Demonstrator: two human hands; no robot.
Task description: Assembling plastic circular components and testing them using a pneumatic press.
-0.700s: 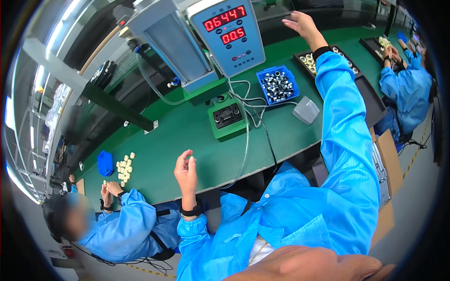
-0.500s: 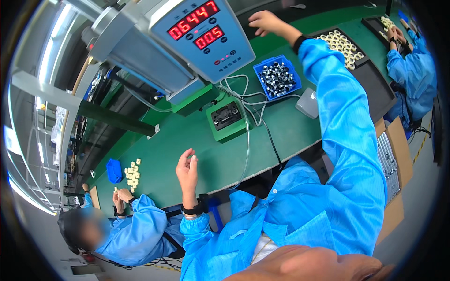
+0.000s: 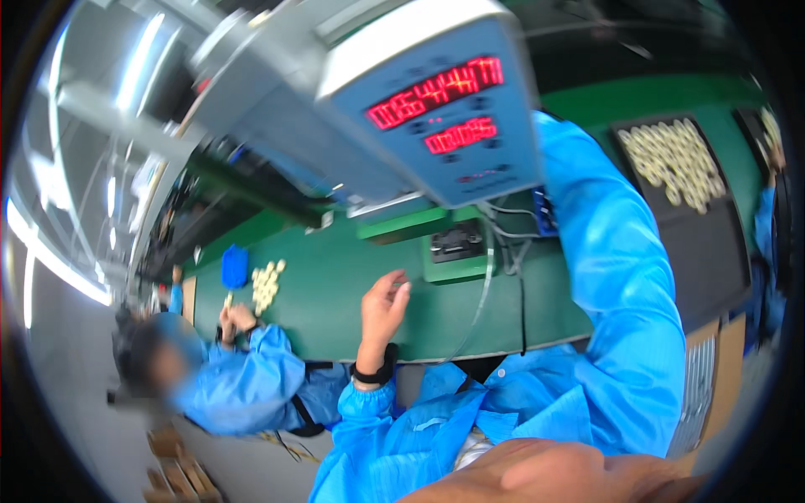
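My left hand (image 3: pixel 384 312) is raised over the near edge of the green bench (image 3: pixel 327 323). Its fingers are loosely bent, the thumb stands apart, and nothing is in it. Ahead of it sits a small green press base with a black fixture (image 3: pixel 457 241). My right arm (image 3: pixel 616 226) reaches far forward, and its hand is hidden behind the grey-blue control box (image 3: pixel 457 126) with red digits. Beside that sleeve, only a sliver of a blue bin (image 3: pixel 545 211) shows. The picture is smeared by motion.
A black tray (image 3: pixel 729 243) with many cream rings (image 3: pixel 673 163) lies right of my arm. Pale cables (image 3: pixel 507 239) run beside the fixture. At left a co-worker (image 3: pixel 251 377) handles small parts near a cream pile (image 3: pixel 267 285) and a blue bin (image 3: pixel 236 267). A cardboard box (image 3: pixel 728 360) stands low right.
The view has swung, shifting the control box and fixture rightward in the picture. My right hand, visible above the bench before, is now behind the box. My left hand stays raised, fingers slightly more bent.
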